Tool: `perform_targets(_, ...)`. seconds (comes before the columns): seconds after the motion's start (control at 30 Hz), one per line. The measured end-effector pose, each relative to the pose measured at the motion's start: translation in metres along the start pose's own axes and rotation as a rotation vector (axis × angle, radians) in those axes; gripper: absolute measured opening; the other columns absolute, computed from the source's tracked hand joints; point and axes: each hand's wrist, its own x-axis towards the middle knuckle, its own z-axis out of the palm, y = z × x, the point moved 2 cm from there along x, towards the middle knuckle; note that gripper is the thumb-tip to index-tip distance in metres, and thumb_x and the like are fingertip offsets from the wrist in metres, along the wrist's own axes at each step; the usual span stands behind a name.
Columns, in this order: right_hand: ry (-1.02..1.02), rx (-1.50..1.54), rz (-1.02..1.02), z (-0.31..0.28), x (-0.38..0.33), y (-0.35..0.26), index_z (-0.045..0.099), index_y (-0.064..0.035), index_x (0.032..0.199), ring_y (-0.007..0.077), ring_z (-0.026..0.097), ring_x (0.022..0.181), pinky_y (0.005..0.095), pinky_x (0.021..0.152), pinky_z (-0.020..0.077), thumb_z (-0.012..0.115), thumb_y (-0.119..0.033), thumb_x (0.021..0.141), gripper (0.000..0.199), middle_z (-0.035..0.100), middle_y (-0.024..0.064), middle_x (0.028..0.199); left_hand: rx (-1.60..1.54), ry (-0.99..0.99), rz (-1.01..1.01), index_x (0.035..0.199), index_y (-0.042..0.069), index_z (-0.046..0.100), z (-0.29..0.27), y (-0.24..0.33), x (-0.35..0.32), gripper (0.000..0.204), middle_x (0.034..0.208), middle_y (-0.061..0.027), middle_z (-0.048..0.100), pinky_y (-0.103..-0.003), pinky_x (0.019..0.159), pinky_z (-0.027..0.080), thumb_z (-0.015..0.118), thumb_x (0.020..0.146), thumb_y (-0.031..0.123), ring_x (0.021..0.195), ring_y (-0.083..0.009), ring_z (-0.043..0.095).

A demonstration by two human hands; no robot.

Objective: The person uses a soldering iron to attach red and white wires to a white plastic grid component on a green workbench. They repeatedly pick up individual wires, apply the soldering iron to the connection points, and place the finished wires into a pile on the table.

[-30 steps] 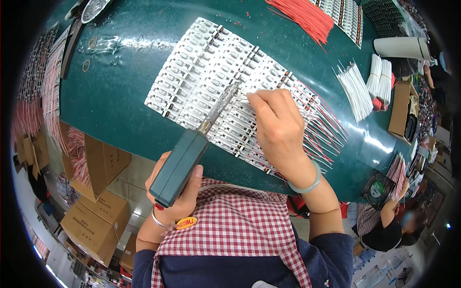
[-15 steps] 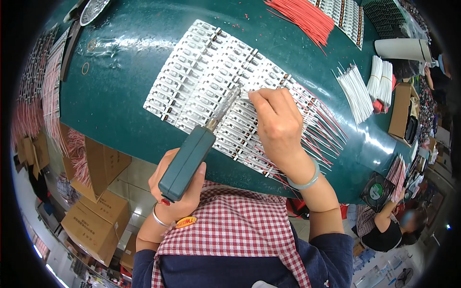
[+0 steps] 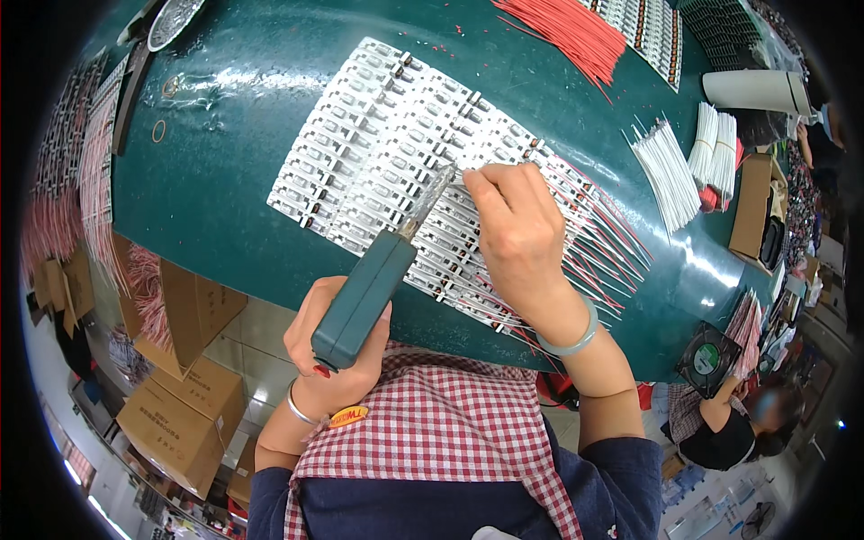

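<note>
My left hand (image 3: 342, 333) is wrapped round the handle of a dark green soldering gun (image 3: 364, 301). Its silvery tip (image 3: 436, 193) reaches over a panel of white lamp modules (image 3: 360, 117) laid in rows on the table. Close to that tip, my right hand (image 3: 522, 234) rests over the panel, thumb and forefinger pinched on what looks like a thin wire, mostly hidden by the fingers. Red and white wires (image 3: 607, 238) fan out from the panel's right side, partly under my right hand.
Red wires (image 3: 576, 36) and white wires (image 3: 664, 175) lie in bundles on the green table (image 3: 216, 198). A cardboard box (image 3: 756, 211) and a black fan (image 3: 706, 358) stand at the right. Cartons (image 3: 184, 423) are below left. Another person (image 3: 729, 423) sits at lower right.
My left hand and the soldering gun have shifted slightly right, and the gun's body has come a little nearer the panel. My right hand has barely moved.
</note>
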Motion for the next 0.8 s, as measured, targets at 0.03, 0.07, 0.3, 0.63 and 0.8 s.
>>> perform_targets(0.03, -0.003, -0.002, 0.002, 0.0, 0.0, 0.0, 0.067, 0.006, 0.095, 0.0251, 0.056, 0.077, 0.0329, 0.061, 0.0484, 0.064, 0.002, 0.066, 0.029, 0.059, 0.0114, 0.088, 0.012, -0.002, 0.006, 0.093, -0.006, 0.066, 0.0, 0.0, 0.0, 0.021, 0.092, -0.0156, 0.068, -0.029, 0.065, 0.053, 0.077, 0.076, -0.004, 0.074, -0.0229, 0.068)
perform_targets(0.07, -0.005, -0.005, 0.004, 0.0, 0.001, -0.001, 0.067, 0.006, 0.095, 0.0251, 0.056, 0.077, 0.0329, 0.06, 0.0484, 0.064, 0.002, 0.066, 0.029, 0.059, 0.0115, 0.088, 0.024, -0.004, 0.011, 0.093, -0.006, 0.066, -0.001, 0.001, 0.0, 0.021, 0.092, -0.0155, 0.067, -0.029, 0.065, 0.053, 0.076, 0.075, -0.004, 0.073, -0.023, 0.068)
perform_targets(0.3, -0.011, -0.016, 0.005, 0.0, 0.001, -0.001, 0.067, 0.0056, 0.094, 0.0249, 0.055, 0.077, 0.033, 0.06, 0.0485, 0.064, 0.002, 0.067, 0.028, 0.059, 0.0119, 0.087, -0.022, 0.018, -0.032, 0.096, -0.005, 0.069, -0.005, -0.004, -0.007, 0.02, 0.093, -0.0156, 0.068, -0.03, 0.063, 0.055, 0.076, 0.077, -0.001, 0.073, -0.0236, 0.069)
perform_targets(0.63, 0.002, 0.029, 0.059, -0.007, 0.006, 0.0, 0.067, 0.0045, 0.095, 0.0254, 0.059, 0.078, 0.0346, 0.065, 0.0501, 0.065, 0.006, 0.068, 0.028, 0.062, 0.0111, 0.088, -0.024, -0.004, -0.019, 0.1, -0.006, 0.069, -0.005, -0.002, -0.003, 0.022, 0.098, -0.0172, 0.069, -0.032, 0.069, 0.055, 0.075, 0.079, -0.001, 0.08, -0.0264, 0.07)
perform_targets(0.8, -0.004, 0.039, 0.092, -0.006, 0.007, 0.006, 0.069, 0.0031, 0.097, 0.0254, 0.061, 0.079, 0.0355, 0.068, 0.0512, 0.068, 0.012, 0.07, 0.029, 0.064, 0.0104, 0.089, 0.004, -0.025, -0.024, 0.099, -0.006, 0.069, -0.004, 0.002, 0.004, 0.022, 0.098, -0.0168, 0.069, -0.032, 0.069, 0.055, 0.075, 0.078, -0.002, 0.08, -0.0255, 0.07)
